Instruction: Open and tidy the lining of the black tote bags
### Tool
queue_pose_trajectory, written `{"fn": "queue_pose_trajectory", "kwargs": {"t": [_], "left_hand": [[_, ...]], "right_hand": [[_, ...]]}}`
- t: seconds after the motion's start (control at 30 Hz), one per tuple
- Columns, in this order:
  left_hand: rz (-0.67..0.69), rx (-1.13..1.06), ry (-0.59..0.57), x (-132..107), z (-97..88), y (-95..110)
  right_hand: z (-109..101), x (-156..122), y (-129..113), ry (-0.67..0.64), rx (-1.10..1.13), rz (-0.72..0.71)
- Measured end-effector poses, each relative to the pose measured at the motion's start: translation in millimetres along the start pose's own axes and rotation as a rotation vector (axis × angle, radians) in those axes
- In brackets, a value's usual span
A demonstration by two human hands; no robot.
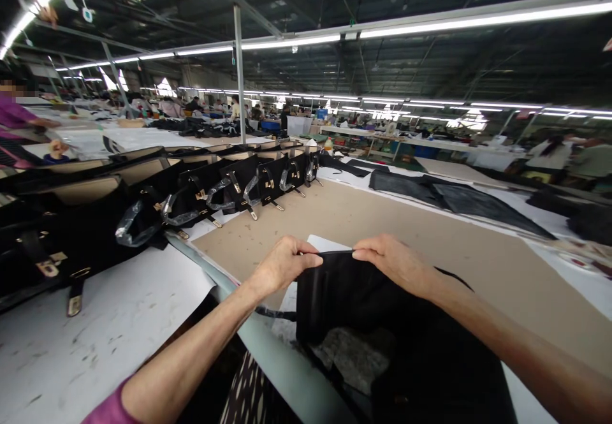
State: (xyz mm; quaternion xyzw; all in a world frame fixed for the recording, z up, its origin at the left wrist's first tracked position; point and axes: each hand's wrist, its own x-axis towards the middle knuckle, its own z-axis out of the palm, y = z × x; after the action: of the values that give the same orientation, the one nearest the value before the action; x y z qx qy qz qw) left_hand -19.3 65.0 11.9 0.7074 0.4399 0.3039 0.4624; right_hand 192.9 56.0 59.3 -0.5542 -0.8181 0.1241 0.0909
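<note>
A black handbag lies in front of me at the near edge of the table, with a grey patch showing on it. My left hand is closed, thumb and fingers pinching the bag's top edge near its left corner. A short way to the right, my right hand pinches the same edge between thumb and fingers. A thin black strap sticks out at the bag's left side. Behind the pinched edge, a corner of white sheet shows. The bag's lower part runs out of view.
Rows of black handbags with metal clasps and plastic-wrapped handles stand to the left. Brown board covers the table ahead. Flat black pieces lie at the right. A metal post rises beyond the bags. A person in purple is at far left.
</note>
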Motion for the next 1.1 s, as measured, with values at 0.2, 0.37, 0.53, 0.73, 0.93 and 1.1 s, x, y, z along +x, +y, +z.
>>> {"fn": "queue_pose_trajectory", "kwargs": {"t": [0.2, 0.37, 0.53, 0.73, 0.93, 1.1], "left_hand": [[-0.13, -0.321, -0.03, 6, -0.3, -7], [-0.161, -0.377, -0.049, 3, -0.1, -7], [-0.188, -0.378, -0.013, -1, 3.5, 1], [-0.143, -0.285, 0.07, 1, 9.3, 0], [-0.016, -0.131, 0.071, -3, 7.8, 4], [0.072, -0.045, 0.029, -2, 9.0, 1]], "right_hand": [[6, 16, -20, -0.114, 0.114, -0.073], [7, 25, -25, -0.248, 0.192, -0.056], [4, 28, -25, -0.341, 0.2, -0.032], [11, 19, -40, -0.111, 0.008, -0.09], [-1, 10, -12, -0.126, -0.043, -0.104], [-9, -3, 15, -0.114, -0.068, -0.015]]}}
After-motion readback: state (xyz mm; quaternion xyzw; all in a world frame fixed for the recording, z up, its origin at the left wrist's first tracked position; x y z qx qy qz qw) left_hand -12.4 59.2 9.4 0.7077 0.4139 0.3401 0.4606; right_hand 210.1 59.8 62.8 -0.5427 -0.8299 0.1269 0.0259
